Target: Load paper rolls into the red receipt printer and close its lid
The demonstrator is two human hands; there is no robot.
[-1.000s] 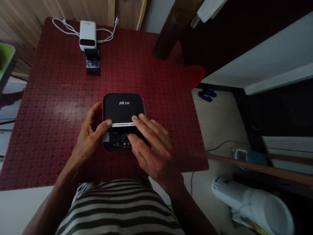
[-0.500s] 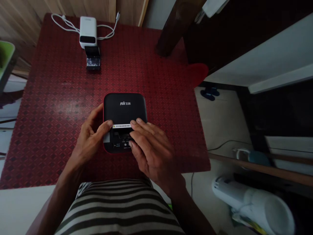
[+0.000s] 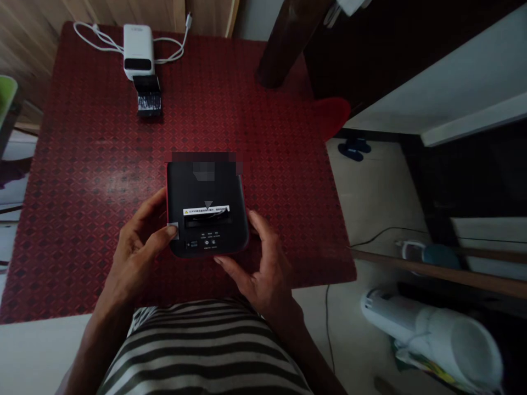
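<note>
In front of me on the table sits a small black receipt printer (image 3: 206,186) with red sides, a paper slot and a white warning strip across its top. My left hand (image 3: 138,236) grips its left side, the thumb pressed on a grey tab (image 3: 176,231) near the front left corner and the fingers round the edge. At the front right corner, my right hand (image 3: 263,263) holds the printer, fingers along the right side and thumb at the front edge. Some fingertips are hidden behind the body. The logo area is blurred out.
The table (image 3: 102,181) has a red patterned cover. At its far left lie a white power bank (image 3: 138,48) with white cables and a small black item (image 3: 149,97). A dark post (image 3: 280,55) stands at the back. Slippers (image 3: 353,148) and a white cylinder (image 3: 432,334) are on the floor.
My right hand has moved off the printer's top to its front right corner, uncovering the slot and buttons. My left thumb has slid down onto the grey tab. The view has shifted slightly.
</note>
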